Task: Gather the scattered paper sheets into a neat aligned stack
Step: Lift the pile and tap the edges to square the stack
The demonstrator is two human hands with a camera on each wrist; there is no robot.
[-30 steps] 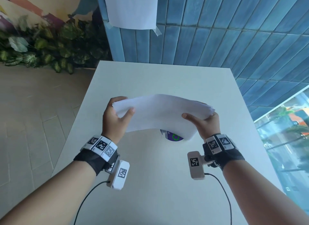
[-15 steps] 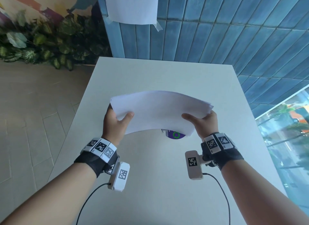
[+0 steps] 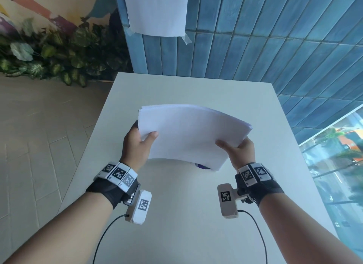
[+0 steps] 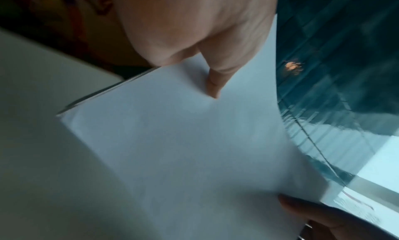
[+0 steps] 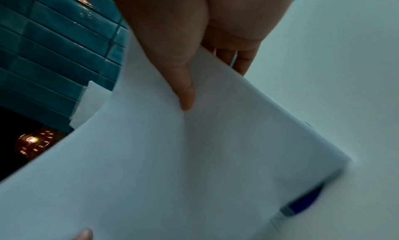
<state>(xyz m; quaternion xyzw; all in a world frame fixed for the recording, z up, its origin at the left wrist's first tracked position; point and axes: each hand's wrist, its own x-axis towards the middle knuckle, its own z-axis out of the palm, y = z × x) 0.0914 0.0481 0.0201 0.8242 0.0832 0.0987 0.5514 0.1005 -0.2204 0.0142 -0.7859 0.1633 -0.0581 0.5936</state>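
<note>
A bundle of white paper sheets (image 3: 188, 134) hangs bowed above the white table (image 3: 176, 214), held at both short ends. My left hand (image 3: 138, 142) grips the left end, thumb on top and fingers hidden beneath. My right hand (image 3: 238, 148) grips the right end the same way. The left wrist view shows the left thumb (image 4: 213, 83) pressed on the top sheet (image 4: 183, 150), with sheet edges slightly fanned at the corner. In the right wrist view, the right thumb (image 5: 185, 97) lies on the paper (image 5: 172, 167) with fingers under it.
A round purple-and-white object (image 3: 202, 166) lies on the table, mostly covered by the paper, and shows as a blue shape (image 5: 304, 204) in the right wrist view. Another white sheet (image 3: 157, 10) is taped to the blue tiled wall. Plants (image 3: 49, 55) stand at the far left.
Both hands have lifted and tilted the bundle so its top face turns toward me. It now covers more of the purple object. The grips are unchanged.
</note>
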